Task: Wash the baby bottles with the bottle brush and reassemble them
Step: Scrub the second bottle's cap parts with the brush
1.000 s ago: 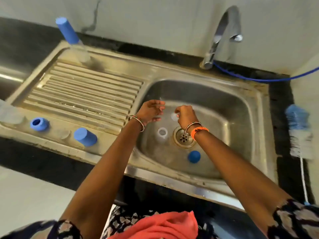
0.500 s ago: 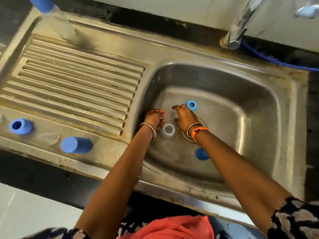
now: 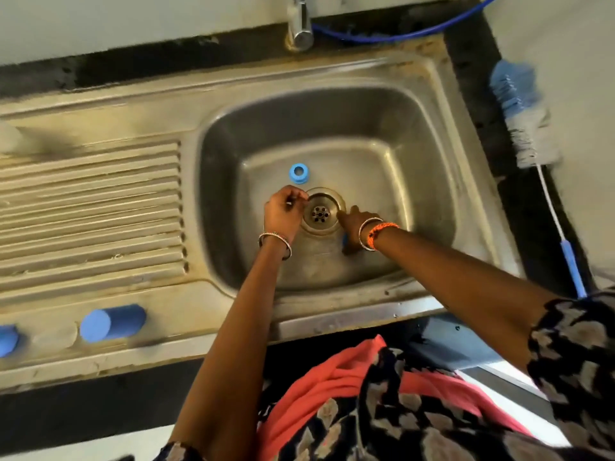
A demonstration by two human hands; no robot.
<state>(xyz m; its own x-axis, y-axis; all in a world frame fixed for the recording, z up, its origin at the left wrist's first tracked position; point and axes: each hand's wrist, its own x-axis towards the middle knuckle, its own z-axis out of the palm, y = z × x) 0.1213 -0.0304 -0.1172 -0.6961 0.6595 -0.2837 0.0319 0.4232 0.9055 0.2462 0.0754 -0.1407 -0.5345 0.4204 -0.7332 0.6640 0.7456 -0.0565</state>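
Both my hands are down in the steel sink basin [image 3: 416,181], on either side of the drain [image 3: 321,212]. My left hand [image 3: 283,212] has its fingers curled round a small clear piece that is mostly hidden. My right hand [image 3: 354,222] lies over a blue cap [image 3: 344,240], of which only a sliver shows. Whether it grips the cap is unclear. A blue screw ring [image 3: 298,173] lies on the basin floor just behind the drain. The bottle brush [image 3: 524,124], with blue and white bristles, lies on the dark counter to the right.
A blue cap [image 3: 111,322] lies on its side on the sink's front rim at the left, with a clear part [image 3: 55,334] and another blue piece [image 3: 6,341] beside it. The ribbed drainboard [image 3: 90,207] fills the left. The tap base [image 3: 301,28] and a blue hose [image 3: 399,36] stand behind the basin.
The view swung right and down. My right hand moved from beside the blue ring back to the blue cap near the drain. My left hand now covers the clear piece that stood open before.
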